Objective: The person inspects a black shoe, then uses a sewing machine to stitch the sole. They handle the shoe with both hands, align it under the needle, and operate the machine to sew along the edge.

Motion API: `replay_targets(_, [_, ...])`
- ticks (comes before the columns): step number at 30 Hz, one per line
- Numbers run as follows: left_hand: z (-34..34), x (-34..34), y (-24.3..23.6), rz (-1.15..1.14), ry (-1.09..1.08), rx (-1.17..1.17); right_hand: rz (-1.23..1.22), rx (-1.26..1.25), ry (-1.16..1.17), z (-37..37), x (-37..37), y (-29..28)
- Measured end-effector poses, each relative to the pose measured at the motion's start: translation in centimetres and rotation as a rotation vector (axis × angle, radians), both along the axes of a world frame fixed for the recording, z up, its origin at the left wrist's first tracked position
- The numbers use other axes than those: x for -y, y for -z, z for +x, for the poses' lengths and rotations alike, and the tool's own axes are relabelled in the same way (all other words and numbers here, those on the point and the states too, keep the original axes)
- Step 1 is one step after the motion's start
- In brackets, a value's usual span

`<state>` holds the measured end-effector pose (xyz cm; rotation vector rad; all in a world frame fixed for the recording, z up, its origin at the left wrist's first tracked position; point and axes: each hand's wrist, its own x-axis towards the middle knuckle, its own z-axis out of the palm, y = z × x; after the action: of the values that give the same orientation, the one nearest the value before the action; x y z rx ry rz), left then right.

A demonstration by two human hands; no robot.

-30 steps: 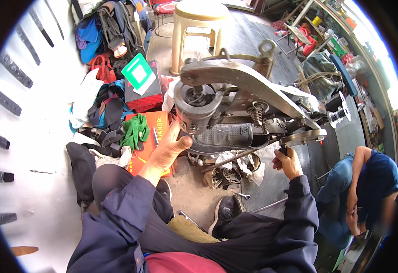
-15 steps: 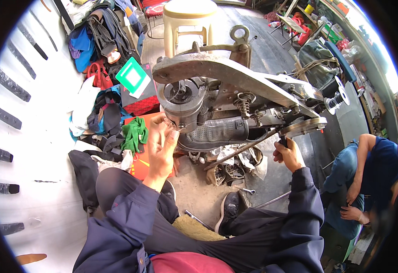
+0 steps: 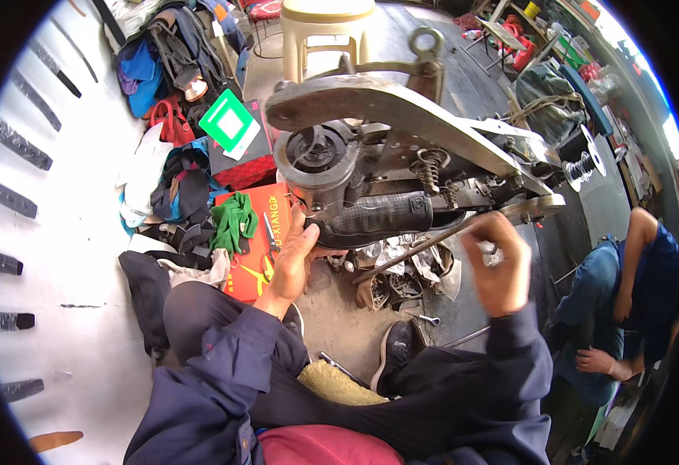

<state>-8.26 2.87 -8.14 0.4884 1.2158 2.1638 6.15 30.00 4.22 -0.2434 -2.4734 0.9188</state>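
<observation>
A black perforated shoe point(image 3: 390, 213) sits under the round metal head point(image 3: 316, 159) of a hand-cranked shoe-sewing machine point(image 3: 393, 108). My left hand point(image 3: 289, 260) is closed on the shoe's left end, thumb and a fingertip pressed close below the head. A thin pale thread point(image 3: 370, 203) curves across the shoe's side. My right hand point(image 3: 501, 263) is raised just in front of the machine's wheel point(image 3: 537, 208), fingers bent and smeared by motion. Whether it pinches anything I cannot make out.
A spool point(image 3: 583, 159) stands out at the machine's right. An orange-red box point(image 3: 258, 271) with a green cloth point(image 3: 234, 225) and a knife point(image 3: 269, 231) lies left. Bags of small parts point(image 3: 393, 291) sit below. Another person's arms point(image 3: 626, 287) show at the right; a cream stool point(image 3: 328, 35) stands behind.
My right hand has come off the dark handle at the wheel and risen slightly. My left hand has shifted a little to the right and down at the shoe. The view has moved slightly.
</observation>
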Motion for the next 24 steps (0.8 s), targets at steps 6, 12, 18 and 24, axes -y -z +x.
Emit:
replay_targets(6, [0.1, -0.4, -1.5, 0.031, -0.022, 0.029, 0.093, -0.077, -0.185, -6.7, 8.2, 2.6])
replay_targets(12, [-0.1, -0.2, -1.6, 0.009, -0.03, 0.042, 0.149, -0.024, -0.199, -8.7, 9.4, 3.6])
replay_targets(18, [-0.5, -0.1, -0.5, 0.029, 0.007, 0.083, -0.054, -0.132, -0.158, -4.3, 5.4, 2.8])
replay_targets(24, [-0.4, -0.3, -1.1, 0.032, 0.003, 0.052, -0.571, 0.305, 0.363, 3.8, -4.6, 2.3])
